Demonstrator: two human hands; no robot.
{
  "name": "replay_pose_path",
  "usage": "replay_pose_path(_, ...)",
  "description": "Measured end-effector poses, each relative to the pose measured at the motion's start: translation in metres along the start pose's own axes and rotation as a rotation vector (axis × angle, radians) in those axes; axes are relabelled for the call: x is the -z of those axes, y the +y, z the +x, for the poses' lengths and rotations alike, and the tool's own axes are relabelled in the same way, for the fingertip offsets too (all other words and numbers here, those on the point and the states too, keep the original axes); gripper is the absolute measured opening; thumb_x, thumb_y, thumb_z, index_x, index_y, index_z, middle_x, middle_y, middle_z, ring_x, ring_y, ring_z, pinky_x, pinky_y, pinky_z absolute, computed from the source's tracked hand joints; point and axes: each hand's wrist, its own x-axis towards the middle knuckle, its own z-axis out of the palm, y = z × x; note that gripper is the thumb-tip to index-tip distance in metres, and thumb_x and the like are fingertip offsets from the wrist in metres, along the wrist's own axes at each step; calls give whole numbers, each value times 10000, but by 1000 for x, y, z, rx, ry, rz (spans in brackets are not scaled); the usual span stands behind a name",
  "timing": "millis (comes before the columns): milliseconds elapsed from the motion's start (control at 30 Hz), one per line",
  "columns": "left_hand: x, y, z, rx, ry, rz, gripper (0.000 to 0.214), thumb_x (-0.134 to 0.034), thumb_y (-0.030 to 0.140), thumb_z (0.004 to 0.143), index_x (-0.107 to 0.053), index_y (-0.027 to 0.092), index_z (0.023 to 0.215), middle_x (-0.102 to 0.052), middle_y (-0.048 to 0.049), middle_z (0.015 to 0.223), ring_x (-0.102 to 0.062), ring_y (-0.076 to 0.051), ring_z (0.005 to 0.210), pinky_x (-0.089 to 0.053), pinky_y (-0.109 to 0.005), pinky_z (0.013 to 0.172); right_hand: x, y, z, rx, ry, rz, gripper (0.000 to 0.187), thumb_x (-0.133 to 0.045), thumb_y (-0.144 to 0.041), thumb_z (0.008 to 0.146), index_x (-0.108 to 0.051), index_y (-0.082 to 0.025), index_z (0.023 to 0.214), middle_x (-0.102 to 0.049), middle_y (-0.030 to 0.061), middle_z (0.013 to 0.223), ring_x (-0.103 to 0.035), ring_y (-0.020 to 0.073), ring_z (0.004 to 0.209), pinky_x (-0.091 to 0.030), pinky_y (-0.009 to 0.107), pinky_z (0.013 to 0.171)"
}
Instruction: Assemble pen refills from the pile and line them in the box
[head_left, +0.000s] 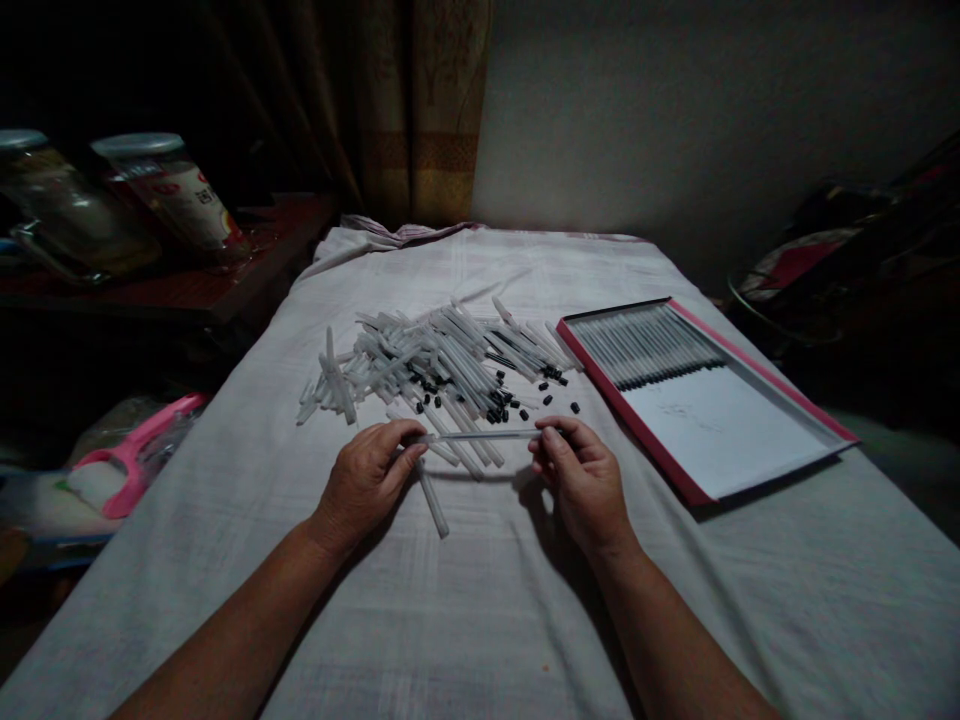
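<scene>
My left hand [369, 478] and my right hand [579, 478] hold one thin clear pen tube [484, 435] level between them, each pinching one end just above the white cloth [480, 600]. The right fingers close on the tube's dark tip end. Right behind the hands lies a loose heap of clear pen tubes [427, 365] with small black caps [499, 400] scattered along its near right side. One separate tube [433, 505] lies on the cloth between my hands.
A flat red-edged box [750, 455] with a row of finished pens at its far end lies to the right. Two lidded jars [176, 195] stand on a dark shelf at left. Pink plastic item [139, 455] sits low at left.
</scene>
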Motion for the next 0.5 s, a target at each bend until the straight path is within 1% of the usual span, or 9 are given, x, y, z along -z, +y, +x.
replay_pose_path(100, -1, 0, -1, -41, -8, -3, 178, -516, 298, 944, -645, 195, 1011, -733, -54, 869, -684, -178, 784, -542, -303, 732, -1, 1, 0, -40, -3, -4, 367, -763, -506, 689, -675, -190, 855, -659, 1, 660, -568, 101, 512, -462, 198, 456)
replay_pose_path(167, -4, 0, -2, -87, -29, -26, 179, -530, 276, 941, -657, 197, 1039, -739, -56, 879, -690, -179, 806, -548, -302, 742, 0, 0, 2, -95, -54, -26, 375, -776, -501, 670, -684, -180, 840, -663, 8, 651, -567, 106, 506, -450, 201, 447)
replay_pose_path(233, -7, 1, -3, -108, -55, -62, 172, -546, 257, 934, -666, 199, 1042, -738, -55, 873, -689, -175, 799, -553, -294, 730, 4, -3, 5, -155, -167, -101, 351, -770, -473, 685, -700, -165, 840, -657, 7, 620, -546, 105, 482, -423, 201, 435)
replay_pose_path(300, -10, 2, -3, -96, -82, -112, 168, -545, 236, 933, -670, 198, 1040, -735, -57, 876, -686, -169, 796, -556, -284, 722, 11, -8, 10, -192, -359, -222, 290, -725, -425, 749, -725, -154, 851, -647, 3, 597, -522, 101, 468, -390, 199, 432)
replay_pose_path(333, -11, 3, -3, -93, -100, -138, 170, -544, 231, 935, -672, 200, 1042, -734, -57, 877, -685, -168, 796, -557, -282, 719, 13, -11, 12, -184, -471, -296, 252, -689, -396, 789, -737, -155, 846, -643, -1, 591, -515, 101, 472, -377, 197, 437)
replay_pose_path(400, -12, 3, -3, -98, -136, -181, 172, -546, 232, 936, -677, 208, 1043, -733, -54, 868, -686, -170, 789, -559, -282, 711, 17, -18, 16, -103, -661, -461, 214, -617, -328, 851, -749, -167, 800, -639, -8, 597, -526, 108, 511, -376, 199, 473)
replay_pose_path(433, -12, 3, -2, -96, -147, -198, 170, -549, 232, 934, -679, 214, 1043, -733, -51, 862, -686, -170, 782, -559, -282, 705, 17, -20, 18, -36, -718, -541, 222, -590, -294, 868, -746, -174, 766, -635, -13, 600, -533, 111, 533, -381, 200, 496)
replay_pose_path(500, -12, 1, -1, -86, -149, -229, 167, -557, 222, 929, -679, 224, 1044, -733, -44, 852, -688, -166, 769, -561, -274, 696, 15, -24, 21, 97, -768, -664, 246, -554, -241, 887, -727, -183, 722, -621, -23, 596, -532, 113, 554, -382, 199, 525)
